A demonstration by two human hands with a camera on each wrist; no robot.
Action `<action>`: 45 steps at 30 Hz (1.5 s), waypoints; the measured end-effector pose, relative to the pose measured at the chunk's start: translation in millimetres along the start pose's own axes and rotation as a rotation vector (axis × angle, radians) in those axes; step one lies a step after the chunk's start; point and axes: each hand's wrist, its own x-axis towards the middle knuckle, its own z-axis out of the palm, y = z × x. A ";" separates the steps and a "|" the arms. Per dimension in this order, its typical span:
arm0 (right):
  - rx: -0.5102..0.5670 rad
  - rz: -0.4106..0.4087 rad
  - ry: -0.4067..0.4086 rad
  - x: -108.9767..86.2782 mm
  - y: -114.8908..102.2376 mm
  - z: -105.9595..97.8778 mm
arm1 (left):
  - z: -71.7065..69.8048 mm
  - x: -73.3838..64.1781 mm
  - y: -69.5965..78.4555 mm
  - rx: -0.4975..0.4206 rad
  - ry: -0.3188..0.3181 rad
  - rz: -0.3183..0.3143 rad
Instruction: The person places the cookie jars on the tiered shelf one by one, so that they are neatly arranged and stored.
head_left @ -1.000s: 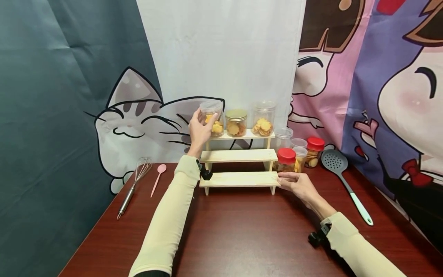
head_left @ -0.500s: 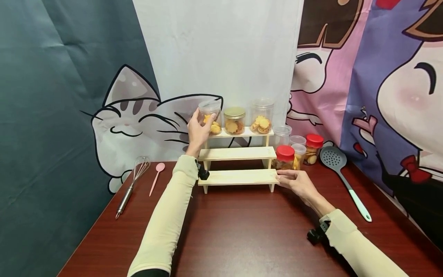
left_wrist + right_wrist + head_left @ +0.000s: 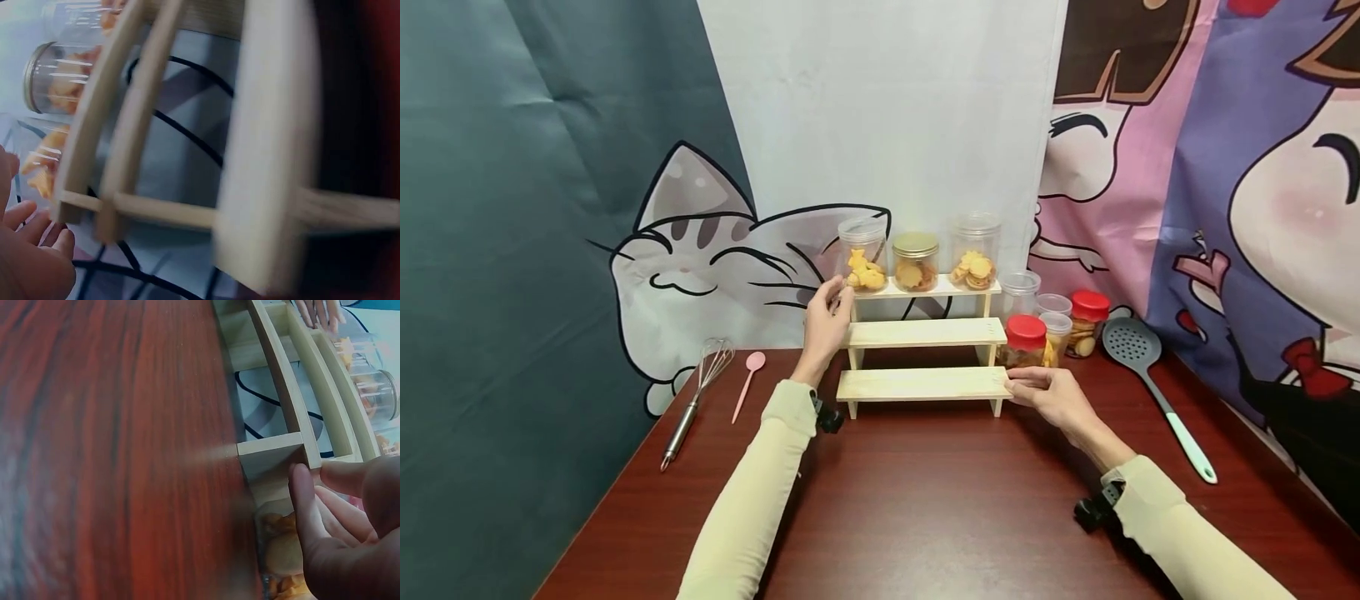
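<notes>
A three-tier wooden display stand stands at the back of the table. On its top tier are a clear-lidded jar of cookies at the left, a gold-lidded jar in the middle and a taller clear jar at the right. My left hand is beside the top tier's left end, just below the left jar; in the left wrist view its fingers are loose and hold nothing. My right hand pinches the right end of the lowest tier between thumb and index finger.
Right of the stand are red-lidded jars and several clear jars. A slotted turner lies farther right. On the left lie a whisk and a pink spoon. A printed cloth hangs behind.
My left hand has let go of the left jar and moved down and slightly left. The jar stays on the top tier. My right hand keeps its place at the lowest tier.
</notes>
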 end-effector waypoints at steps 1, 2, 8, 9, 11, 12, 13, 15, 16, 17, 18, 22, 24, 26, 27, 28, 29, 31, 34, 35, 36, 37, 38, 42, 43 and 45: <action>-0.050 -0.016 0.017 -1.1 -1.6 -0.6 | -2.8 -6.2 -3.3 -0.004 -0.003 -0.004; -0.096 -0.035 0.034 -1.9 -3.3 -1.2 | -5.5 -12.2 -6.2 -0.005 0.000 -0.008; -0.285 -0.204 0.162 -2.2 -19.5 -5.5 | -16.9 -45.5 -16.1 0.081 0.047 -0.066; -0.298 -0.229 0.190 -1.3 -24.1 -7.1 | -18.0 -50.2 -16.4 0.102 0.048 -0.083; -0.319 -0.281 0.256 0.8 -35.0 -11.6 | -19.7 -58.2 -17.2 0.131 0.038 -0.121; -0.327 -0.303 0.290 2.4 -40.8 -14.5 | -20.3 -61.9 -17.8 0.151 0.030 -0.144; -0.333 -0.322 0.322 4.3 -46.5 -17.8 | -21.1 -65.3 -18.4 0.164 0.015 -0.170; -0.350 -0.355 0.371 9.3 -56.1 -25.5 | -22.6 -71.4 -20.5 0.194 -0.027 -0.211; -0.371 -0.371 0.386 12.3 -60.4 -30.3 | -22.6 -73.6 -21.8 0.206 -0.052 -0.226; -0.390 -0.376 0.389 15.7 -63.5 -35.0 | -22.8 -75.7 -23.1 0.219 -0.075 -0.238; -0.420 -0.377 0.378 19.1 -66.1 -39.8 | -23.1 -77.7 -24.4 0.229 -0.097 -0.251; -0.568 -0.358 0.255 33.2 -69.9 -52.7 | -25.4 -83.9 -27.9 0.226 -0.163 -0.278; -0.639 -0.358 0.180 39.7 -68.5 -54.5 | -26.7 -86.1 -30.2 0.227 -0.186 -0.289; -0.699 -0.388 0.129 45.9 -65.8 -53.6 | -28.4 -87.4 -32.7 0.218 -0.201 -0.299; -0.727 -0.409 0.113 48.6 -64.2 -52.4 | -29.4 -87.8 -33.6 0.212 -0.207 -0.305; -0.754 -0.430 0.101 51.4 -62.7 -51.3 | -30.4 -87.8 -34.8 0.205 -0.211 -0.310; -0.772 -0.442 0.091 54.0 -61.7 -50.1 | -31.6 -87.5 -35.2 0.191 -0.213 -0.321; -0.801 -0.466 0.084 58.0 -60.2 -48.7 | -33.3 -86.1 -35.1 0.168 -0.213 -0.336; -0.821 -0.459 0.081 61.3 -59.9 -48.8 | -34.2 -83.9 -34.9 0.149 -0.215 -0.345; -0.823 -0.456 0.082 61.9 -60.1 -48.9 | -34.4 -83.7 -34.7 0.140 -0.215 -0.349; -0.822 -0.455 0.084 62.4 -60.2 -49.0 | -34.3 -83.5 -35.0 0.134 -0.215 -0.349; -0.819 -0.452 0.086 62.5 -60.3 -49.0 | -34.3 -83.8 -35.5 0.128 -0.215 -0.349; -0.816 -0.450 0.086 62.4 -60.4 -49.0 | -34.4 -84.4 -36.0 0.122 -0.215 -0.352; -0.809 -0.450 0.083 61.7 -60.2 -50.1 | -34.6 -86.9 -37.4 0.096 -0.217 -0.371; -0.807 -0.451 0.082 60.9 -60.7 -50.6 | -34.6 -87.3 -37.8 0.094 -0.217 -0.375; -0.804 -0.449 0.078 59.9 -62.0 -52.2 | -34.5 -87.8 -38.0 0.088 -0.219 -0.376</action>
